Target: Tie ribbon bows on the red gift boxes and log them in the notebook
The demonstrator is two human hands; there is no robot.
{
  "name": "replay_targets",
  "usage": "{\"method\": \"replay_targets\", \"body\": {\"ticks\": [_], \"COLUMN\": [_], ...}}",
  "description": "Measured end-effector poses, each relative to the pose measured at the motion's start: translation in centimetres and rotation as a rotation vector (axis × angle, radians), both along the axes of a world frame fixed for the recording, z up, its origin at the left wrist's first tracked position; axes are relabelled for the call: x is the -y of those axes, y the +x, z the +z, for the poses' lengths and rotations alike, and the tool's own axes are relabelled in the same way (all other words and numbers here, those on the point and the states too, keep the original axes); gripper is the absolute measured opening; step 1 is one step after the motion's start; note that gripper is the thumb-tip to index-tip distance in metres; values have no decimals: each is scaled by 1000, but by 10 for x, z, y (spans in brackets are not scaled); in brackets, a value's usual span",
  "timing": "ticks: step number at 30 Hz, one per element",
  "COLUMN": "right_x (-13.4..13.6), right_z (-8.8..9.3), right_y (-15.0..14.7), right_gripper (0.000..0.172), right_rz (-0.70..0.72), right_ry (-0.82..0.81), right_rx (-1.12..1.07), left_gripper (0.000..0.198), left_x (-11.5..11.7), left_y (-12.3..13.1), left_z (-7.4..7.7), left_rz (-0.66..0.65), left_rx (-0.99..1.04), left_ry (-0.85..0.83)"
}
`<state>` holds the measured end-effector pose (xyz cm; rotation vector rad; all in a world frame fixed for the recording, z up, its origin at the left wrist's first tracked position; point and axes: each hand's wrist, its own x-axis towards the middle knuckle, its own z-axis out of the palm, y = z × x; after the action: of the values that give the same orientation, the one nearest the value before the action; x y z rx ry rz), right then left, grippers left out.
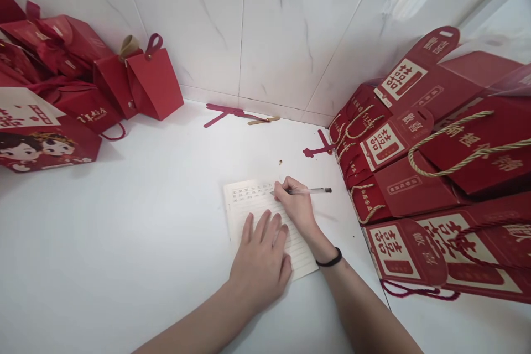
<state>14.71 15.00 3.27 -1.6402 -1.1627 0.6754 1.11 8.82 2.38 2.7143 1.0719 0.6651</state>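
Observation:
A lined notebook (305,272) lies on the white table, with rows of small handwritten characters along its top lines. My right hand (295,204) is closed around a clear-barrelled pen (317,191), whose dark end points right. The pen's tip is at the upper right of the page, by the written lines; whether it touches the paper is hard to tell. Flat on the middle of the page rests my left hand (262,257), fingers spread and holding nothing. A black band (329,258) circles my right wrist.
Red gift boxes with cord handles (415,177) crowd the right side. More red boxes (153,84) stand at the left, near the tiled wall (269,27). Dark red ribbon pieces (224,112), a gold strip (264,120) and another red ribbon (319,145) lie along the back.

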Motion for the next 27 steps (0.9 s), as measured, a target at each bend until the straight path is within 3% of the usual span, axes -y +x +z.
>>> {"method": "replay_targets", "body": {"ticks": [27], "right_x": [2], "right_z": [1], "right_y": [-1], "right_gripper": [31], "right_rz": [-92], "right_ry": [0], "right_rx": [64], "left_gripper": [38], "left_x": [0], "left_y": [0], "left_z": [1], "left_rz": [1], "left_rx": [-14], "left_ry": [6]}}
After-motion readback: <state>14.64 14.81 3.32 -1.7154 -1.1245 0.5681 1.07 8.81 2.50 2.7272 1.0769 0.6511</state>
